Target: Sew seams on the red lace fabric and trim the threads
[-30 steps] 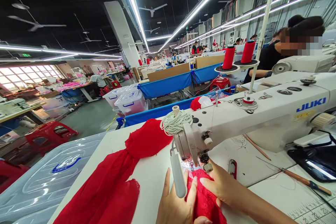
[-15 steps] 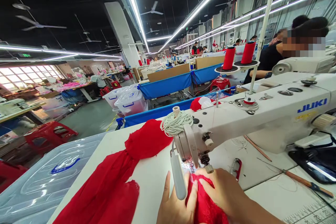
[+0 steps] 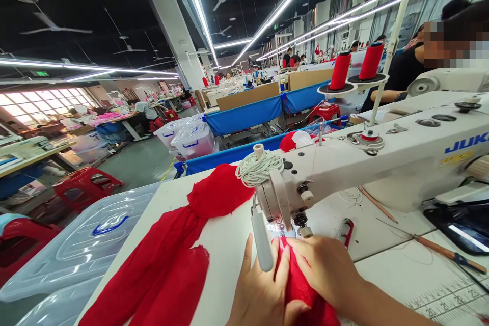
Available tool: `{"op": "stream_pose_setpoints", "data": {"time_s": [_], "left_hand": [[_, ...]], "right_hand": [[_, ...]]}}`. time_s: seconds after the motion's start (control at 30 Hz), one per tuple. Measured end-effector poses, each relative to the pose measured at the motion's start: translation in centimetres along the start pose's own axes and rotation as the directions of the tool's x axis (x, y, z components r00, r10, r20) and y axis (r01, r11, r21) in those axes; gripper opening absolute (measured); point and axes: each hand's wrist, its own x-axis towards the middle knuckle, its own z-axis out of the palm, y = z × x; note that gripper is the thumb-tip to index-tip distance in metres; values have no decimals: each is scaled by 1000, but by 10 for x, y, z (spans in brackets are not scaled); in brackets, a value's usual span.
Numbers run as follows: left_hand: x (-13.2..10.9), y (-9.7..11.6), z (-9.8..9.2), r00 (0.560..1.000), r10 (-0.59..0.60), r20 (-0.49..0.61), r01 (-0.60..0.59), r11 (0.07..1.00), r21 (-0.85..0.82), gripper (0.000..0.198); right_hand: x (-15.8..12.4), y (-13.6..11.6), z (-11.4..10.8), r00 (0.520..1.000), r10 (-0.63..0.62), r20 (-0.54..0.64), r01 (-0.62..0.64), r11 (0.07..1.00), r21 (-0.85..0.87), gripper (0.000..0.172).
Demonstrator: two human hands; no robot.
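Under the needle of a white sewing machine lies a piece of red fabric, running down between my hands. My left hand rests flat on the left side of this fabric, fingers stretched out and spread, tips close to the presser foot. On the other side, my right hand grips the fabric with fingers and thumb pressed together just before the foot. The needle tip is too small to make out. More gathered red fabric stretches over the table left of the machine head.
Thread snips, a wooden-handled tool and a phone-like black object lie to the right. Pale cord is looped atop the machine head. Clear lidded bins stand left of the table. A co-worker sits beyond the machine.
The view has shifted slightly. Both hands stay on the red fabric by the presser foot, and the fabric between them has smoothed and moved a little.
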Motion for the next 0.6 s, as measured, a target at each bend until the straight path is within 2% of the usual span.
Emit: {"op": "stream_pose_setpoints", "data": {"time_s": [0.1,0.3,0.5,0.6], "left_hand": [[5,3,-11,998,9,66,-8,1000,-22,76],[5,4,-21,981,-13,191,26,998,-63,72],[13,4,-42,934,26,355,1,997,-76,64],[19,5,-50,903,11,430,38,994,-106,59]], "right_hand": [[-1,0,-3,999,1,39,0,1000,-24,27],[-4,-1,-8,998,-25,62,26,1000,-16,29],[-10,-4,-19,997,-52,58,55,998,-42,29],[-15,-6,-28,996,-42,80,46,998,-45,33]]}}
